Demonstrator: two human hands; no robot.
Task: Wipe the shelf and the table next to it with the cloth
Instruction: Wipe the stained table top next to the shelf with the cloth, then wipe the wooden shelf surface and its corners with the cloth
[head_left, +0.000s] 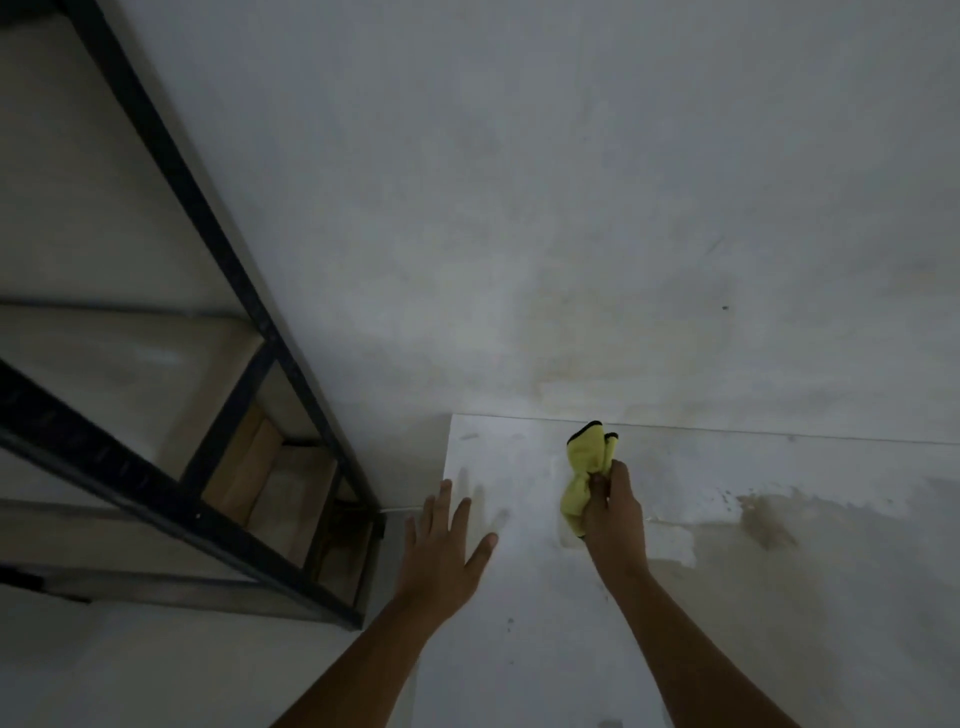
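Nearest, the left hand (441, 551) lay flat with its fingers spread wide, at the left edge of the white tabletop (519, 649), holding nothing. Just beyond it, the right hand (613, 512) gripped the yellow cloth (584, 478), bunched in its fist near the tabletop's far left corner. The cloth's long axis ran roughly away from the person, its black-trimmed end pointing toward the wall (571, 208). Whether it touched the surface could not be told.

Bunched that tightly, the cloth would probably touch little of the surface per stroke and leave streaks, and the brownish stain (763, 525) to the right could be missed. The black-framed shelf (218, 291) stood to the left, farther back.
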